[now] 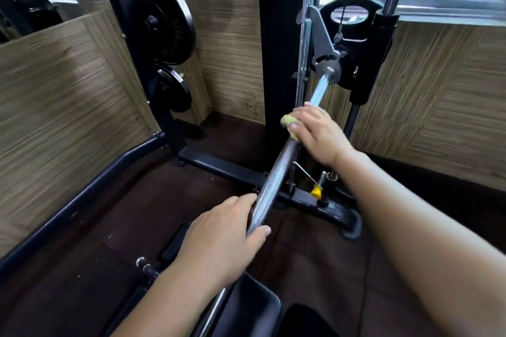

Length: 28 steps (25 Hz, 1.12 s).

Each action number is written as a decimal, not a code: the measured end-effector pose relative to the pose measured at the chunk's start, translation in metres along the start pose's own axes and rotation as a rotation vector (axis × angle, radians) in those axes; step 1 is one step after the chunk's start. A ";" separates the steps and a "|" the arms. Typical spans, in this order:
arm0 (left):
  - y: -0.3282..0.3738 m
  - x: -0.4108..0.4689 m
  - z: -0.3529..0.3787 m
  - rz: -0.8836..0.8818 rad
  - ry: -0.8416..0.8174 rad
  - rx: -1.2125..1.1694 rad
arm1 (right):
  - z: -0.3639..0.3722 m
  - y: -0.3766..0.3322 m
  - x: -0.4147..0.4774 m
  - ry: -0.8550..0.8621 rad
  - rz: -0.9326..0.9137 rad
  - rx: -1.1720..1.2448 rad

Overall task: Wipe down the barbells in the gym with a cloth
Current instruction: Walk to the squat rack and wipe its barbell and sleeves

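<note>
Head view: both hands [221, 238] around barbell [273, 180].

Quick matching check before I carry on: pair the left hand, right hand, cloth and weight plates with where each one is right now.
Things:
1. left hand
2. right hand
3. cloth
4. weight plates

Places:
A. hung on the rack, upper left
B. pressed on the bar under a hand
C. gripping the near, knurled part of the bar
D. farther along the bar, over the cloth

Pairs: 1-C, 2-D, 3-B, 4-A
</note>
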<state>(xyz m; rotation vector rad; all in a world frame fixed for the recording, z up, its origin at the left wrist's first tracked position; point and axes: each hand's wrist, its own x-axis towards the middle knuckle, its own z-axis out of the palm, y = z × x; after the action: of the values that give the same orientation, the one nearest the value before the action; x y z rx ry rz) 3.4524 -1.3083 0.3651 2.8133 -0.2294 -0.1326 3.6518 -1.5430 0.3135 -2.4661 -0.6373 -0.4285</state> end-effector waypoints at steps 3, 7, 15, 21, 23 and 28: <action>-0.003 0.003 0.002 0.000 0.016 -0.015 | 0.010 0.002 0.004 0.041 0.192 0.082; -0.008 -0.001 0.003 -0.007 0.025 -0.051 | 0.042 -0.071 -0.068 0.229 0.130 0.335; -0.017 -0.034 -0.002 -0.003 0.039 -0.058 | 0.059 -0.132 -0.060 0.576 0.636 1.055; -0.032 -0.061 -0.009 -0.001 0.059 -0.091 | 0.049 -0.145 -0.079 0.304 0.405 0.446; -0.034 -0.073 -0.008 -0.002 0.064 -0.103 | 0.021 -0.093 -0.030 0.096 0.358 0.223; -0.042 -0.100 -0.003 -0.002 0.058 -0.101 | 0.013 -0.088 -0.012 -0.207 0.294 -0.159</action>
<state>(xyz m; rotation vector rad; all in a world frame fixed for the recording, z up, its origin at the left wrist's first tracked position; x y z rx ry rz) 3.3608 -1.2510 0.3614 2.7129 -0.2013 -0.0612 3.5983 -1.4751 0.3357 -2.7244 -0.3195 -0.1132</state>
